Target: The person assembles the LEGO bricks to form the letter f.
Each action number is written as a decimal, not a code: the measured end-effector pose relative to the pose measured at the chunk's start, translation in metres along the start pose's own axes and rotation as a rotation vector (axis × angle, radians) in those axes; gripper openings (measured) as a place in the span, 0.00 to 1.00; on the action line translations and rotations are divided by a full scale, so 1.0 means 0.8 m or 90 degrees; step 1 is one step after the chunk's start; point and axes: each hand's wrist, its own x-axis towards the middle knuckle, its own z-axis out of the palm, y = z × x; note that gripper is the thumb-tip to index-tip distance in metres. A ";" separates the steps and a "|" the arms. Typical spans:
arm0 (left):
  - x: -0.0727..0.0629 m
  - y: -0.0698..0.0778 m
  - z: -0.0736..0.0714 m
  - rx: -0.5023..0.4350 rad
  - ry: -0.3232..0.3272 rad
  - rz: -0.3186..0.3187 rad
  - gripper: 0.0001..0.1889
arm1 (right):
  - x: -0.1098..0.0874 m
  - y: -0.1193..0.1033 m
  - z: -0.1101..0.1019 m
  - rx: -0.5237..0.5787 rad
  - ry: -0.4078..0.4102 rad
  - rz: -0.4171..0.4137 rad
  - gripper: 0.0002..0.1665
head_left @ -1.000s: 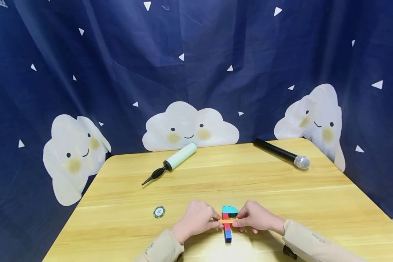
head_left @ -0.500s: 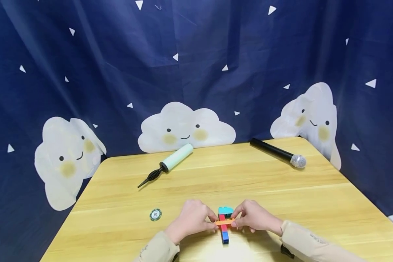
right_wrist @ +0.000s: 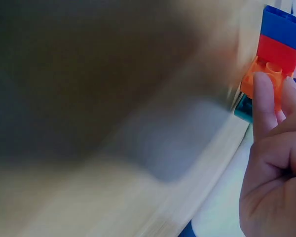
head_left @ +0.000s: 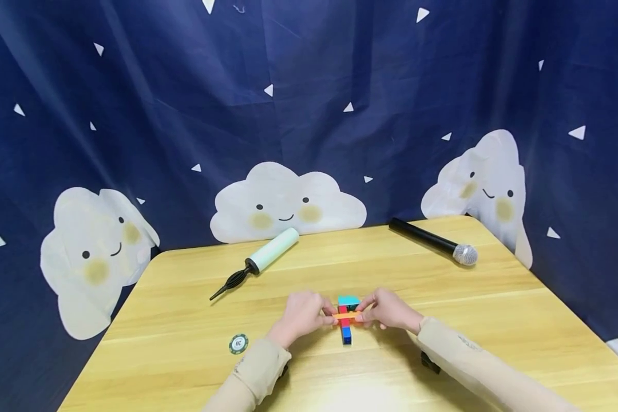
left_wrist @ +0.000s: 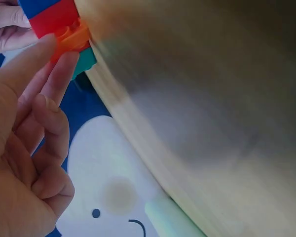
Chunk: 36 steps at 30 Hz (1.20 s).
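Note:
A small assembly of toy building blocks is held between both hands in the head view. It has a teal block (head_left: 348, 300) at the far end, red (head_left: 345, 323) in the middle and a blue block (head_left: 347, 336) at the near end. Across the red part lies an orange block (head_left: 346, 316). My left hand (head_left: 302, 313) pinches the left end of that orange block between thumb and fingers, and my right hand (head_left: 388, 310) pinches the right end. Round studs show on the orange block (right_wrist: 266, 79) in the right wrist view.
On the wooden table (head_left: 309, 366), a poker chip (head_left: 238, 344) lies left of the hands. Farther back are a pale green hand pump (head_left: 273, 252) with a black nozzle and a black microphone (head_left: 432, 240). A dark blue curtain (head_left: 309, 68) with clouds hangs behind the table.
Both hands and the block assembly have shifted upward in the head view, away from the near edge. The pinch on the orange block stays. The head view has turned slightly right.

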 end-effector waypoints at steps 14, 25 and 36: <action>0.041 -0.016 0.011 0.014 0.027 -0.092 0.07 | 0.055 0.010 -0.018 0.043 0.053 0.118 0.11; 0.053 -0.027 0.015 0.013 0.034 -0.105 0.07 | 0.072 0.027 -0.022 0.137 0.036 0.124 0.13; 0.041 -0.035 0.016 0.012 -0.020 -0.110 0.12 | 0.054 0.055 -0.037 0.154 0.004 0.095 0.26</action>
